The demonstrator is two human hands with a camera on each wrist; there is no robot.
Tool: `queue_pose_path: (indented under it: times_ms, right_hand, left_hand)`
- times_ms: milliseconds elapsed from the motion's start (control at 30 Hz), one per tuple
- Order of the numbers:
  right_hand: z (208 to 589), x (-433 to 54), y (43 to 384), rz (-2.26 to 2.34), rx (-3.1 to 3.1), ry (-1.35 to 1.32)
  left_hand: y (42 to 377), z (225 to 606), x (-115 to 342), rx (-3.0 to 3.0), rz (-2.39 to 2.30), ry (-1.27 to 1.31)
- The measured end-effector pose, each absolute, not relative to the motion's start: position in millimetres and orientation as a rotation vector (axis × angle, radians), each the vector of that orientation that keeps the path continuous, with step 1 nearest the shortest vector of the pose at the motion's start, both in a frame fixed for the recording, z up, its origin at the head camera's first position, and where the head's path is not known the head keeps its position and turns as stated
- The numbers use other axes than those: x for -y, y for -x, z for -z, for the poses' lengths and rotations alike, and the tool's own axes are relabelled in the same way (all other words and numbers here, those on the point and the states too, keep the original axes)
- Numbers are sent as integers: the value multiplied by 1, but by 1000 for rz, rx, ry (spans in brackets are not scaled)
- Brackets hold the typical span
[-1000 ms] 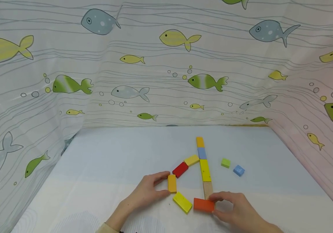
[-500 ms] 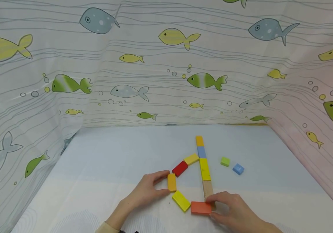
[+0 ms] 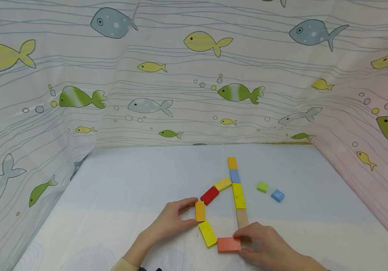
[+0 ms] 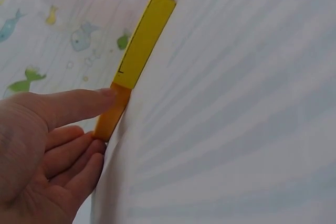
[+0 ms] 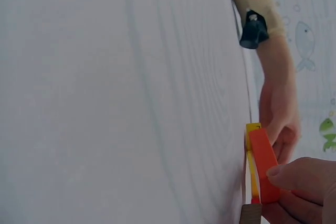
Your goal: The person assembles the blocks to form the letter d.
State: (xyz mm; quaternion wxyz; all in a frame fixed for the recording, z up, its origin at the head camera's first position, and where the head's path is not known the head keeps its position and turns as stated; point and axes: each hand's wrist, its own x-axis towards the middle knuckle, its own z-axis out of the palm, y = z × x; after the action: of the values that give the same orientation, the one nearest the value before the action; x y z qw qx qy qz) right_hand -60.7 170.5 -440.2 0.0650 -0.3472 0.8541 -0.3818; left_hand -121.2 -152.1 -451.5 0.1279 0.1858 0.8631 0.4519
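Observation:
My left hand (image 3: 171,218) pinches a yellow-orange block (image 3: 200,211) between thumb and fingers, also seen as the orange block (image 4: 112,113) in the left wrist view. Thumb and fingers of my right hand (image 3: 263,242) grip a red-orange block (image 3: 229,245), which lies crosswise at the near end; the right wrist view shows my thumb on this red-orange block (image 5: 265,163). Between the two held blocks lies a slanted yellow block (image 3: 208,233), its near end at the red-orange one. A plain wooden block (image 3: 242,218) is partly hidden behind my right fingers.
Beyond the wooden block run a long yellow block (image 3: 238,195), a blue block (image 3: 234,175) and an orange block (image 3: 232,163) in line. A red block (image 3: 210,195) and a pale yellow block (image 3: 222,184) curve between. A green block (image 3: 262,186) and blue block (image 3: 277,195) lie right.
My right hand has slid the red-orange block leftward and nearer to me. The slanted yellow block has shifted left and turned steeper. My left hand stays on the yellow-orange block.

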Motion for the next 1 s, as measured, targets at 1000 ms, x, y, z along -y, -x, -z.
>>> queue_pose_path:
  times_ms: [1000]
  right_hand:
    - [454,-160,56,1090,-2592,1246]
  left_hand:
    - [122,453,153,-2492,-1325,-549]
